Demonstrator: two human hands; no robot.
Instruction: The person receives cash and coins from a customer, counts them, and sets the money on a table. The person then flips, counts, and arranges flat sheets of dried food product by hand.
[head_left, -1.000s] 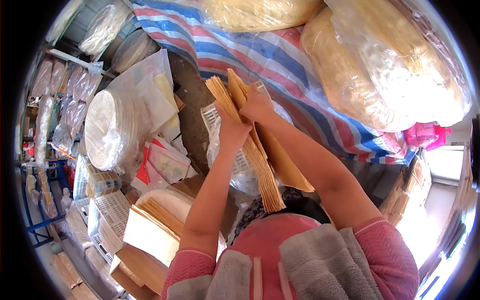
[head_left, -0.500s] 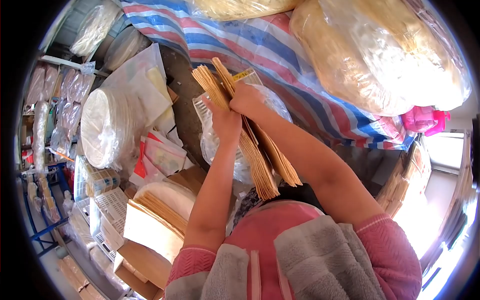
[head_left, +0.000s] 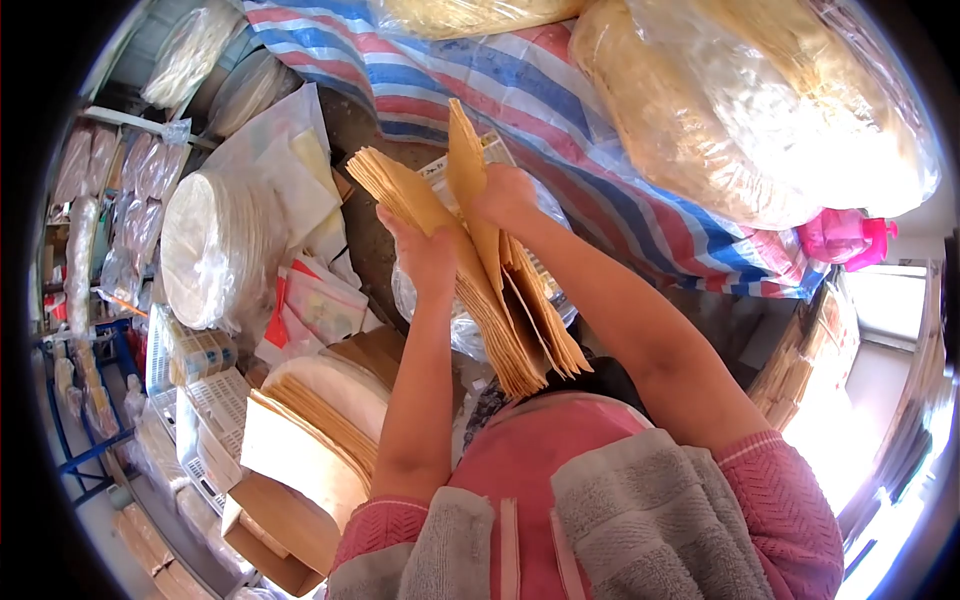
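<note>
A person's left hand (head_left: 425,258) and right hand (head_left: 506,195) curl snugly round separate halves of a splayed stack of tan papery sheets (head_left: 480,305) before the pink-clad torso (head_left: 525,440), likely light, stiffish, easily creased, best held along the long sides.

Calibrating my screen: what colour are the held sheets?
The sheets are golden tan in the head view.

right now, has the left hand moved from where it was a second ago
Yes: the left hand has shifted leftward in view, closer to the plastic-wrapped stack of pale discs.
</note>
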